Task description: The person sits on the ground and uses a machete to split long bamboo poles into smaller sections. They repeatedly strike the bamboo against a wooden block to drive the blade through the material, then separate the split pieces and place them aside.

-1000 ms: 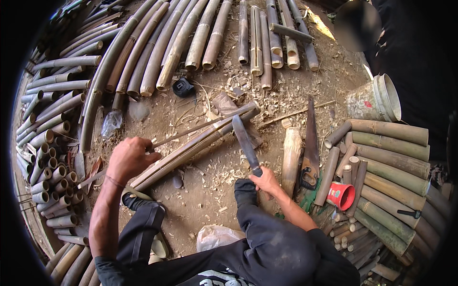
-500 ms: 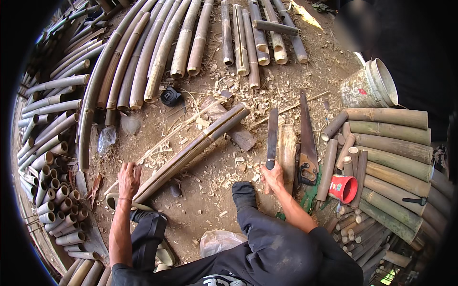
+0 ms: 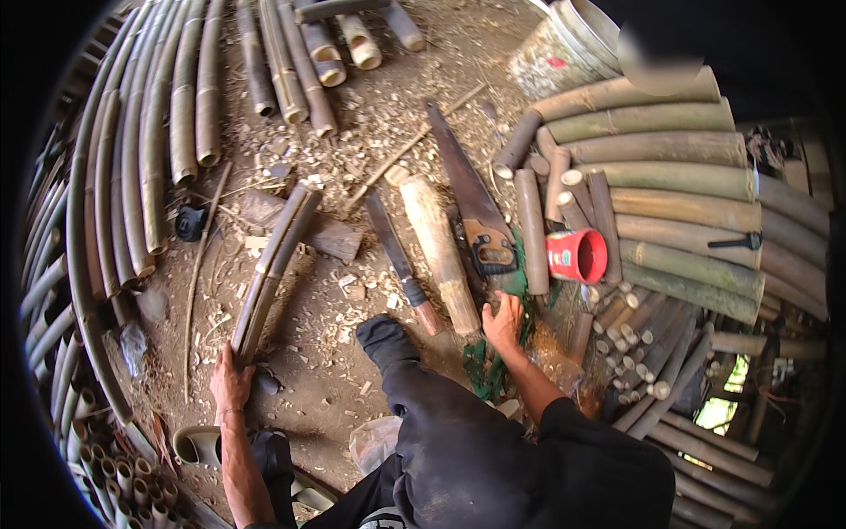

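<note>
A slotted length of bamboo slants across the ground, its far end on a dark wood block. Its near end is in my left hand, fingers along one side and thumb at the other. My right hand holds nothing I can see; its loosely bent fingers are just below the handle of a handsaw and beside the near end of a rough wooden billet. To the left of that billet a machete with a wooden handle lies on the dirt.
Long bamboo poles lie at the far left. Cut bamboo lengths are stacked at right, near a red bucket. A dirty white bucket tilts at the back. A black tape measure and wood chips lie about.
My right hand has let go of the machete, which now lies on the ground, and moved toward the saw. My left hand has taken hold of the bamboo's near end. The view has swung right.
</note>
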Action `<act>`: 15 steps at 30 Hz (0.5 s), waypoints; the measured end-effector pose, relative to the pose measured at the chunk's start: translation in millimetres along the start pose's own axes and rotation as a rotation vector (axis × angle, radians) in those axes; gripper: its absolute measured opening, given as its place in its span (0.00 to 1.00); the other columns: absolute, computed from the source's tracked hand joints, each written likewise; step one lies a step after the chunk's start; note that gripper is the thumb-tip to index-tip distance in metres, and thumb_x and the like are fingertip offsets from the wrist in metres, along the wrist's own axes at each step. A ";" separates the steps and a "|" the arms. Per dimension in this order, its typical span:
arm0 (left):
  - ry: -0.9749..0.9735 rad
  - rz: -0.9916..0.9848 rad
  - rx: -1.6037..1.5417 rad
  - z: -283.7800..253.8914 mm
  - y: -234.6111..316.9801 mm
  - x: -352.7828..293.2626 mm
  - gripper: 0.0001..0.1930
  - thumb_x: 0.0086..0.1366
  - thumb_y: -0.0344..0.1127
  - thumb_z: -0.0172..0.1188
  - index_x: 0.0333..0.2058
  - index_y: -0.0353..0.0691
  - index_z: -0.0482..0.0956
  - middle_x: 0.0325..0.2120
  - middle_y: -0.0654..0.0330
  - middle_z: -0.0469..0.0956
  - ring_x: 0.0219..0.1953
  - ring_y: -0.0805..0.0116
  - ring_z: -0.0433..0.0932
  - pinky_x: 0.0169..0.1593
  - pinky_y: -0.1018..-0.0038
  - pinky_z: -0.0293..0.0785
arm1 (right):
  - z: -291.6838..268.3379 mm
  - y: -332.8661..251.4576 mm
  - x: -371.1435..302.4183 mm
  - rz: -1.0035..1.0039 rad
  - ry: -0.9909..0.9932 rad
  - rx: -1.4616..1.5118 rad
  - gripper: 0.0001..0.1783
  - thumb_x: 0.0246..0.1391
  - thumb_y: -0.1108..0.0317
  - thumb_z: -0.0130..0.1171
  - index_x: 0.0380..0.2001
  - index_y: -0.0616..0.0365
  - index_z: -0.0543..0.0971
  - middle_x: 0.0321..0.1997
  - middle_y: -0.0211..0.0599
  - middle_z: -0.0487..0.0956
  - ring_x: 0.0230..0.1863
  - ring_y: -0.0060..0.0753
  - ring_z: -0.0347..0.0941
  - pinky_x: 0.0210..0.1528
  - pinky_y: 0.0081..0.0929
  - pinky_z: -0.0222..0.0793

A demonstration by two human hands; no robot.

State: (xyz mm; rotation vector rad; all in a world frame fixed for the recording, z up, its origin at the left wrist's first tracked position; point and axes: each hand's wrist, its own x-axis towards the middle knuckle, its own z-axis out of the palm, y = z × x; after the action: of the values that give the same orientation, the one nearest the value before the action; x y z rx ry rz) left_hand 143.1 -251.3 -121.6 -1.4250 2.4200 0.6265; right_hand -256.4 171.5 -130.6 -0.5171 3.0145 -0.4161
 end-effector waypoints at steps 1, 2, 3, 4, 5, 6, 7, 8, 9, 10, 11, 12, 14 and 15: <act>0.007 0.015 -0.015 4.6 0.6 1.9 0.43 0.52 0.39 0.71 0.66 0.46 0.59 0.56 0.46 0.71 0.53 0.45 0.75 0.53 0.56 0.73 | -3.2 31.4 -1.7 0.043 -0.116 -0.009 0.21 0.51 0.62 0.62 0.48 0.58 0.74 0.50 0.50 0.71 0.53 0.56 0.66 0.57 0.47 0.62; 0.015 0.013 -0.022 5.6 -0.7 -1.7 0.43 0.52 0.39 0.71 0.66 0.47 0.59 0.56 0.46 0.71 0.53 0.45 0.75 0.53 0.56 0.73 | -4.7 52.9 -6.8 0.080 -0.246 -0.007 0.20 0.51 0.61 0.62 0.46 0.57 0.75 0.50 0.51 0.71 0.53 0.56 0.66 0.56 0.48 0.62; -0.036 -0.020 -0.039 0.6 7.8 -2.3 0.45 0.53 0.38 0.70 0.67 0.44 0.56 0.57 0.45 0.70 0.55 0.45 0.73 0.56 0.56 0.72 | -7.0 63.1 -15.9 0.077 -0.362 -0.050 0.19 0.51 0.61 0.62 0.44 0.57 0.74 0.50 0.51 0.71 0.51 0.56 0.68 0.53 0.49 0.66; -0.016 -0.027 -0.024 2.5 -1.1 -4.7 0.45 0.53 0.37 0.70 0.68 0.42 0.55 0.57 0.44 0.69 0.55 0.45 0.73 0.57 0.57 0.71 | -10.9 49.9 -25.0 0.074 -0.434 -0.104 0.19 0.52 0.62 0.62 0.45 0.57 0.74 0.49 0.51 0.71 0.50 0.56 0.69 0.53 0.49 0.66; 0.005 -0.037 -0.011 9.2 -13.6 -5.4 0.46 0.53 0.37 0.70 0.68 0.41 0.54 0.58 0.43 0.68 0.56 0.44 0.72 0.57 0.57 0.71 | -18.4 36.1 -38.0 0.065 -0.506 -0.159 0.19 0.52 0.63 0.61 0.45 0.57 0.73 0.49 0.51 0.70 0.49 0.56 0.70 0.53 0.49 0.66; 0.034 -0.038 -0.013 12.4 -18.6 -5.2 0.46 0.53 0.36 0.69 0.68 0.39 0.53 0.58 0.43 0.68 0.56 0.44 0.72 0.57 0.57 0.71 | -28.3 25.4 -43.8 0.052 -0.558 -0.222 0.19 0.52 0.64 0.61 0.46 0.58 0.73 0.49 0.51 0.70 0.48 0.56 0.72 0.53 0.49 0.66; -0.016 -0.114 0.055 2.5 21.7 -5.0 0.48 0.53 0.35 0.70 0.68 0.32 0.49 0.62 0.40 0.62 0.62 0.42 0.65 0.63 0.57 0.65 | -31.3 37.4 -51.6 -0.008 -0.497 -0.253 0.18 0.53 0.66 0.59 0.47 0.57 0.71 0.48 0.51 0.70 0.44 0.58 0.73 0.51 0.52 0.67; 0.072 -0.116 0.308 7.3 34.4 -11.0 0.49 0.54 0.35 0.69 0.68 0.29 0.48 0.65 0.38 0.56 0.67 0.42 0.57 0.68 0.56 0.57 | -30.5 36.0 -51.5 0.021 -0.491 -0.217 0.18 0.54 0.66 0.58 0.47 0.58 0.71 0.48 0.52 0.70 0.44 0.59 0.74 0.50 0.52 0.68; 0.107 -0.048 0.270 17.5 42.9 -12.9 0.48 0.55 0.36 0.69 0.68 0.29 0.47 0.67 0.37 0.52 0.70 0.44 0.51 0.71 0.55 0.50 | -29.7 34.8 -51.5 0.047 -0.493 -0.182 0.18 0.54 0.67 0.57 0.47 0.58 0.70 0.48 0.52 0.70 0.43 0.60 0.74 0.48 0.52 0.69; 0.240 0.089 0.058 19.1 68.4 -17.1 0.46 0.54 0.34 0.67 0.67 0.29 0.50 0.66 0.37 0.54 0.70 0.44 0.53 0.70 0.54 0.52 | -29.8 38.4 -56.1 0.082 -0.499 -0.147 0.18 0.54 0.68 0.56 0.48 0.58 0.70 0.48 0.53 0.70 0.43 0.61 0.74 0.47 0.53 0.69; 0.210 0.226 0.073 10.9 105.4 -20.4 0.43 0.54 0.32 0.66 0.65 0.29 0.53 0.65 0.37 0.57 0.68 0.43 0.55 0.70 0.54 0.53 | -23.5 55.5 -61.9 0.070 -0.499 -0.079 0.13 0.55 0.69 0.55 0.44 0.58 0.71 0.48 0.53 0.70 0.43 0.62 0.73 0.45 0.51 0.70; 0.234 0.384 0.102 10.4 132.6 -26.0 0.39 0.55 0.31 0.65 0.63 0.30 0.58 0.62 0.38 0.60 0.66 0.44 0.59 0.70 0.55 0.54 | -24.7 68.1 -64.4 0.044 -0.490 -0.027 0.12 0.55 0.69 0.56 0.42 0.59 0.72 0.48 0.53 0.70 0.42 0.61 0.73 0.44 0.50 0.70; 0.164 0.523 -0.131 7.4 193.6 -41.5 0.34 0.57 0.35 0.65 0.60 0.32 0.65 0.59 0.42 0.65 0.64 0.47 0.62 0.69 0.56 0.57 | -34.2 93.3 -60.4 0.001 -0.464 0.065 0.10 0.54 0.69 0.56 0.39 0.59 0.73 0.48 0.54 0.70 0.40 0.60 0.74 0.44 0.48 0.70; 0.055 0.568 -0.181 6.7 218.5 -45.7 0.32 0.59 0.38 0.64 0.59 0.31 0.66 0.59 0.42 0.65 0.63 0.47 0.64 0.68 0.56 0.58 | -35.9 106.3 -57.2 -0.189 -0.358 0.059 0.12 0.53 0.65 0.61 0.40 0.57 0.75 0.49 0.49 0.71 0.43 0.54 0.72 0.46 0.46 0.69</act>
State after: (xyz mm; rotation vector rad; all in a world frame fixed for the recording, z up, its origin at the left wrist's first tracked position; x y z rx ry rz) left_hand -26.0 -120.4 -57.4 -0.7970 2.8865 0.9556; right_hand -240.0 296.2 -124.6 -0.7825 2.6133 -0.3748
